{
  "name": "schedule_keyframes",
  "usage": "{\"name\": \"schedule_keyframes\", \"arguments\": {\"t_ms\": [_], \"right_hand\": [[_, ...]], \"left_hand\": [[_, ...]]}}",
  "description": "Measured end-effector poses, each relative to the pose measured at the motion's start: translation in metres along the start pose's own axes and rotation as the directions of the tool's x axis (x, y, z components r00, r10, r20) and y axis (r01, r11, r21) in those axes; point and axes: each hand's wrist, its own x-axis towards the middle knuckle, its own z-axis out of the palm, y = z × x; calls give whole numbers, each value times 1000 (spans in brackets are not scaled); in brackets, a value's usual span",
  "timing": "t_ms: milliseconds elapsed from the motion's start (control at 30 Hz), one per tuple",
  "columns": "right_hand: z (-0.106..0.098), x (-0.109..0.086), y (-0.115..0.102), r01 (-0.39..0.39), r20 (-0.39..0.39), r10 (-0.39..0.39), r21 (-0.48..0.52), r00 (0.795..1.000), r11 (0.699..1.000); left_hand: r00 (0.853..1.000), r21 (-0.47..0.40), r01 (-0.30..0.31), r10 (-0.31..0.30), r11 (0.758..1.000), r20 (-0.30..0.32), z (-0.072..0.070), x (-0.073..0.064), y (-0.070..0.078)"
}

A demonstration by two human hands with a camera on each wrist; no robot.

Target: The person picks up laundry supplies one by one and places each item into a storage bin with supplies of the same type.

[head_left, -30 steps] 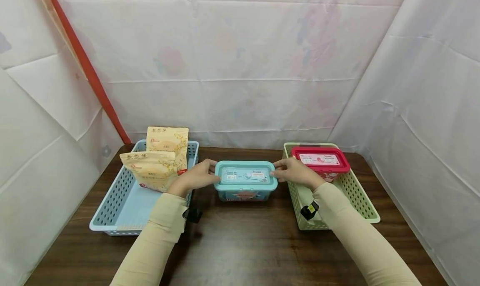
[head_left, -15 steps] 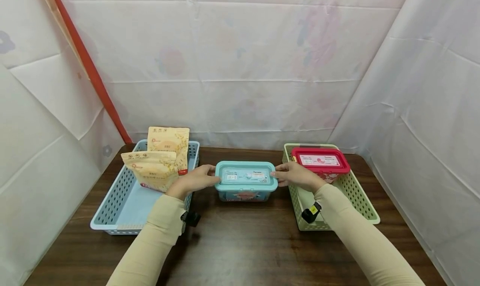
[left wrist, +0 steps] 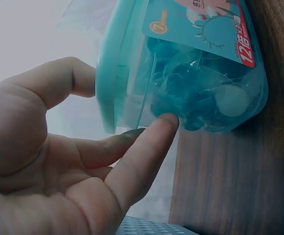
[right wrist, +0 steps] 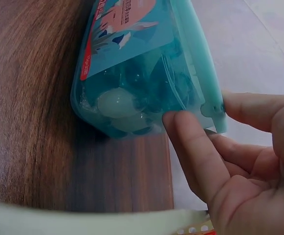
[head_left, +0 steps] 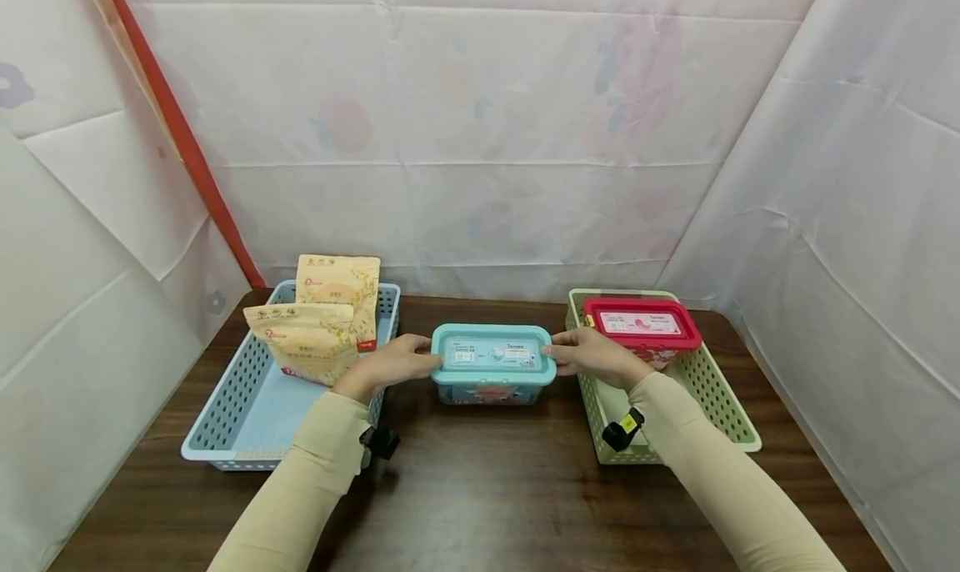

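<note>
A laundry pod box (head_left: 492,362) with a teal lid stands on the table, level, between my two hands. Through its clear walls, blue and white pods (left wrist: 190,105) show in the left wrist view. My left hand (head_left: 396,362) holds the box's left end, thumb on the lid's edge and fingertips against the side wall. At the other end my right hand (head_left: 596,355) grips in the same way; in the right wrist view its thumb (right wrist: 249,108) presses the lid rim while fingers (right wrist: 193,142) touch the wall below.
To the left, a blue basket (head_left: 225,405) holds two upright yellow pouches (head_left: 311,343). A green basket (head_left: 716,388) on the right holds a box with a red lid (head_left: 645,322). The brown wooden table (head_left: 480,497) ends at a white curtain (head_left: 480,155).
</note>
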Motion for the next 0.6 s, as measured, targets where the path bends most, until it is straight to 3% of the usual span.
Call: {"name": "schedule_keyframes", "arguments": {"t_ms": [267,600], "right_hand": [[0,1,5,-21,-15,21,47,1000,999],[2,3,4,-43,-30,45,73,999,996]], "left_hand": [[1000,-55,-17,16,998,-7,3,3,-1],[998,-241,-48,58,969,34,-1,4,-10]]}}
